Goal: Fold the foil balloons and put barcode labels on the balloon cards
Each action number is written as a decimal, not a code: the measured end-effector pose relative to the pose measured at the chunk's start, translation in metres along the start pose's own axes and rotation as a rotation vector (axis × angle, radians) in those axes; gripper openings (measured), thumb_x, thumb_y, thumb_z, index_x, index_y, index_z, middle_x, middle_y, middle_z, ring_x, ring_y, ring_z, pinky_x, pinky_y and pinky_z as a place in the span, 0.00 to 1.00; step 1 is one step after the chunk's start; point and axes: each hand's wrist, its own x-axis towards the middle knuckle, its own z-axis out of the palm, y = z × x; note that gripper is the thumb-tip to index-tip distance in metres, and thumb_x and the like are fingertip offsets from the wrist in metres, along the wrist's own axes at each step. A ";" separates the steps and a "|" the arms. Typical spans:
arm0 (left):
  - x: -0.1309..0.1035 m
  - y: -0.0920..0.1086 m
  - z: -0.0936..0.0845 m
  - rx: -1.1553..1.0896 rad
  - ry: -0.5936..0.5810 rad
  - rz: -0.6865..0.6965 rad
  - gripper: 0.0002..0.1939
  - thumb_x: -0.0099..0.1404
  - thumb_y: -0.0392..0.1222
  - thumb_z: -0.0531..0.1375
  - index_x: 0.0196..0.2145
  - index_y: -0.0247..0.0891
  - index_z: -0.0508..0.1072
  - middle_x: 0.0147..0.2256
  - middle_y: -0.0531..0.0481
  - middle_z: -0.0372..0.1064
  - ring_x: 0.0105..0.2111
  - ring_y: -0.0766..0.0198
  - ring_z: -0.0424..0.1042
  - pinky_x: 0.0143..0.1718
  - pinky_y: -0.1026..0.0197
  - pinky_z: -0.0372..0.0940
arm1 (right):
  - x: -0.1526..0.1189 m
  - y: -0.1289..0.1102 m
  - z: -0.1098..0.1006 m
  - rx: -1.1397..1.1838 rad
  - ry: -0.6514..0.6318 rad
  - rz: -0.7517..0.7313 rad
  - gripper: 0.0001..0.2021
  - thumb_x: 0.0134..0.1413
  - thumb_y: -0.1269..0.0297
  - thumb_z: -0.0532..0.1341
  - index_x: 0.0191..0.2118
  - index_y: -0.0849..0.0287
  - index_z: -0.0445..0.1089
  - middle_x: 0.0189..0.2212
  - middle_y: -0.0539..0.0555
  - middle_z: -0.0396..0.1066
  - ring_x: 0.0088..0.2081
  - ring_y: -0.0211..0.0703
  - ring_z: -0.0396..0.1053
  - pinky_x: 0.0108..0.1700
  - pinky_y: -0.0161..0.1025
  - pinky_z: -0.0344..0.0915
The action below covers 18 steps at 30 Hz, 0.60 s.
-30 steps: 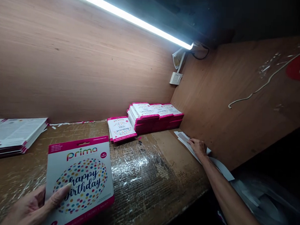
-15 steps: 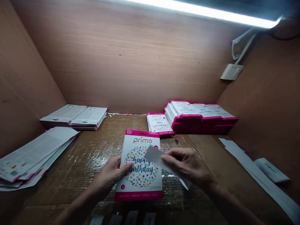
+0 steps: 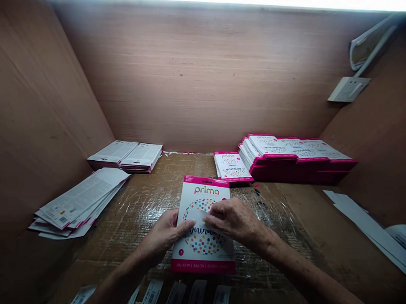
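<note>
My left hand (image 3: 170, 233) grips the left edge of a flat balloon packet (image 3: 203, 259), its thumb lying on the front. The packet is white with pink bands at top and bottom, dotted and lettered "prima". My right hand (image 3: 233, 220) is over the middle of its front, thumb and fingers pinched on a small white slip (image 3: 203, 215). Most of that slip is hidden by the fingers, and part of the packet's lettering is covered. Below the packet, several barcode label strips (image 3: 196, 295) stick up along the near edge.
Stacked balloon packets (image 3: 296, 167) stand at the back right, with a smaller pile (image 3: 232, 169) beside them. Back-side-up packets (image 3: 125, 155) lie at the back left, and a fanned pile (image 3: 79, 205) nearer. Paper strips (image 3: 367, 231) lie on the right. Wooden walls (image 3: 206, 80) enclose the taped cardboard surface (image 3: 147, 185).
The white slip, held out over the packet before, now sits lower and closer to its front, mostly behind my right fingers. My view has shifted, so everything appears further right.
</note>
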 end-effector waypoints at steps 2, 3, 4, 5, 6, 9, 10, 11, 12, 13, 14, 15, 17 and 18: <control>0.001 -0.002 -0.001 0.001 0.007 0.010 0.21 0.56 0.48 0.68 0.42 0.29 0.76 0.39 0.37 0.79 0.32 0.51 0.79 0.33 0.55 0.73 | 0.000 0.002 0.001 -0.018 0.019 -0.031 0.14 0.57 0.60 0.60 0.23 0.61 0.71 0.18 0.48 0.66 0.21 0.33 0.57 0.25 0.33 0.47; 0.001 -0.002 -0.002 0.000 0.021 0.019 0.22 0.56 0.48 0.68 0.43 0.29 0.75 0.40 0.37 0.79 0.33 0.50 0.79 0.33 0.55 0.73 | -0.001 0.004 0.002 -0.028 0.047 -0.048 0.14 0.58 0.60 0.60 0.24 0.60 0.71 0.19 0.48 0.68 0.22 0.34 0.59 0.25 0.33 0.49; 0.001 -0.002 -0.002 -0.001 0.040 0.030 0.22 0.56 0.48 0.67 0.44 0.29 0.75 0.40 0.36 0.79 0.34 0.49 0.79 0.33 0.54 0.73 | -0.004 0.006 0.003 -0.040 0.095 -0.069 0.13 0.58 0.59 0.60 0.26 0.60 0.72 0.21 0.49 0.69 0.24 0.35 0.62 0.26 0.34 0.51; 0.001 -0.002 -0.003 -0.005 0.063 0.040 0.22 0.57 0.48 0.67 0.45 0.30 0.74 0.41 0.36 0.78 0.35 0.49 0.79 0.34 0.54 0.74 | -0.007 0.008 0.004 -0.057 0.166 -0.093 0.11 0.59 0.59 0.60 0.30 0.60 0.73 0.24 0.50 0.71 0.26 0.36 0.65 0.28 0.34 0.53; 0.000 -0.002 -0.003 -0.010 0.088 0.048 0.23 0.57 0.47 0.67 0.45 0.30 0.74 0.41 0.36 0.78 0.35 0.48 0.79 0.34 0.53 0.74 | -0.012 0.011 0.005 -0.082 0.254 -0.116 0.10 0.60 0.59 0.59 0.35 0.59 0.73 0.28 0.51 0.73 0.29 0.38 0.67 0.30 0.34 0.56; -0.003 0.001 -0.002 -0.031 0.158 0.060 0.24 0.57 0.47 0.68 0.47 0.31 0.73 0.39 0.37 0.79 0.35 0.48 0.79 0.35 0.52 0.74 | -0.027 0.020 0.009 -0.207 0.584 -0.185 0.14 0.63 0.58 0.57 0.48 0.61 0.69 0.38 0.56 0.73 0.38 0.44 0.69 0.41 0.39 0.61; -0.004 0.002 -0.001 -0.032 0.174 0.063 0.24 0.56 0.47 0.68 0.47 0.31 0.73 0.39 0.38 0.79 0.35 0.48 0.79 0.34 0.52 0.74 | -0.031 0.022 0.011 -0.251 0.697 -0.188 0.16 0.63 0.56 0.57 0.48 0.63 0.69 0.39 0.58 0.73 0.40 0.46 0.68 0.44 0.41 0.61; -0.004 0.002 -0.001 -0.028 0.188 0.065 0.24 0.56 0.47 0.68 0.47 0.31 0.73 0.38 0.39 0.79 0.34 0.48 0.79 0.34 0.52 0.75 | -0.035 0.025 0.014 -0.283 0.797 -0.177 0.18 0.62 0.53 0.57 0.47 0.64 0.70 0.39 0.60 0.73 0.41 0.47 0.68 0.46 0.42 0.61; -0.004 0.001 0.000 -0.017 0.201 0.065 0.24 0.56 0.47 0.68 0.47 0.32 0.74 0.38 0.39 0.80 0.34 0.49 0.79 0.34 0.52 0.75 | -0.039 0.028 0.017 -0.305 0.873 -0.150 0.19 0.61 0.50 0.57 0.43 0.64 0.71 0.37 0.60 0.73 0.40 0.47 0.68 0.45 0.42 0.61; -0.004 0.001 0.000 -0.001 0.217 0.067 0.23 0.56 0.48 0.68 0.46 0.32 0.74 0.37 0.40 0.80 0.34 0.49 0.79 0.34 0.53 0.75 | -0.041 0.030 0.020 -0.315 0.912 -0.105 0.20 0.60 0.48 0.57 0.37 0.62 0.72 0.33 0.58 0.73 0.37 0.46 0.68 0.42 0.40 0.61; -0.003 0.000 0.001 0.020 0.232 0.068 0.23 0.55 0.48 0.68 0.45 0.32 0.75 0.36 0.41 0.80 0.33 0.49 0.79 0.34 0.53 0.75 | -0.043 0.032 0.023 -0.317 0.914 -0.049 0.21 0.59 0.46 0.57 0.32 0.61 0.71 0.28 0.56 0.71 0.33 0.44 0.67 0.38 0.39 0.60; -0.002 -0.001 0.002 0.042 0.243 0.065 0.23 0.54 0.49 0.68 0.44 0.32 0.76 0.35 0.41 0.80 0.33 0.49 0.79 0.34 0.54 0.75 | -0.045 0.033 0.026 -0.305 0.885 0.001 0.22 0.58 0.45 0.57 0.27 0.60 0.70 0.25 0.54 0.70 0.29 0.42 0.66 0.34 0.37 0.59; 0.001 -0.004 0.003 0.072 0.255 0.063 0.22 0.54 0.49 0.69 0.42 0.32 0.76 0.35 0.42 0.80 0.34 0.49 0.79 0.34 0.54 0.75 | -0.047 0.034 0.031 -0.232 0.789 0.054 0.22 0.60 0.47 0.56 0.24 0.59 0.70 0.21 0.52 0.68 0.25 0.39 0.64 0.30 0.37 0.55; 0.002 -0.004 0.004 0.077 0.257 0.066 0.21 0.54 0.49 0.69 0.42 0.32 0.76 0.36 0.43 0.80 0.35 0.49 0.79 0.34 0.54 0.75 | -0.047 0.034 0.033 -0.173 0.753 0.063 0.22 0.62 0.48 0.54 0.25 0.59 0.71 0.22 0.52 0.69 0.25 0.39 0.65 0.30 0.37 0.55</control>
